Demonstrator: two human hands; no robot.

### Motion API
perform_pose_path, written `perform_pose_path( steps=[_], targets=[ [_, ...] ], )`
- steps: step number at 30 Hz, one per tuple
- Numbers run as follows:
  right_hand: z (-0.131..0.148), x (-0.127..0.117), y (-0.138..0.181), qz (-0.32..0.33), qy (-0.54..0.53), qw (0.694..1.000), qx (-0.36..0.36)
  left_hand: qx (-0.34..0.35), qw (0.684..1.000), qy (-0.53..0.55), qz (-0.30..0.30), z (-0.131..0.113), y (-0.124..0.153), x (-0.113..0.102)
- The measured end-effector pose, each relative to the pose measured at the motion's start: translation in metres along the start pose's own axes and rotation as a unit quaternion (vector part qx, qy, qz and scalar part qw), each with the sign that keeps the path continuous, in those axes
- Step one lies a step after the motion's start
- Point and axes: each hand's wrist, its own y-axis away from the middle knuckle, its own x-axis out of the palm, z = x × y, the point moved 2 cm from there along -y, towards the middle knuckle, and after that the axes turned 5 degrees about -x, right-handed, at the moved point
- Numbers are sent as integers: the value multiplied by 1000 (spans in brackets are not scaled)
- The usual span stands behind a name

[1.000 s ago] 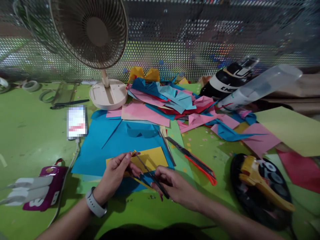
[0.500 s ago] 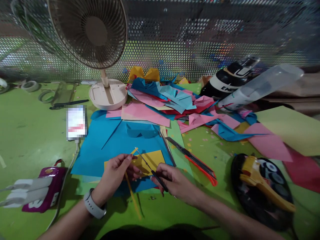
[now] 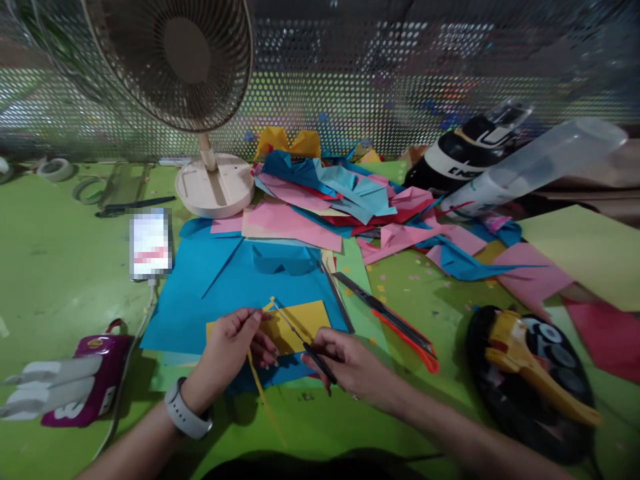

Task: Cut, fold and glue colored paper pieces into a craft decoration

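Observation:
My left hand [image 3: 243, 339] pinches a narrow yellow paper strip [image 3: 260, 390], whose long tail hangs down towards me while its short end sticks out above the fingertips. In my right hand [image 3: 345, 363] is a pair of black-handled scissors [image 3: 297, 331]. Their thin blades point up and left, with the tips at the short end of the strip. Beneath both hands lies a yellow paper sheet [image 3: 300, 327] on a larger blue sheet [image 3: 200, 293]. A blue cut-out paper piece [image 3: 285, 259] rests just beyond them.
An orange box cutter [image 3: 395, 323] with its blade showing lies to the right, near a tape dispenser [image 3: 535, 373]. Folded coloured papers [image 3: 330, 193] are heaped behind. A fan [image 3: 215, 187], a phone [image 3: 150, 243] and a purple power block [image 3: 87, 380] stand left; bottles [image 3: 465, 153] stand back right.
The scissor tips have come right up to the strip's short end, and that end looks slightly shifted. Both hands stay nearly in place; the view has moved a little.

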Motion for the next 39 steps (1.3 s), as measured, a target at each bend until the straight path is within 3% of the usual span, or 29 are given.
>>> perform_pose_path(
  steps=[14,26,39],
  targets=[
    [9,6,6,29,10,998,49,19,999,43,-17,1,1,1],
    [-3,7,4,24,-10,1000,-3,18,999,46,8,3,2,4],
    [-1,5,5,32,-10,999,4,11,999,47,9,4,2,4]
  ],
)
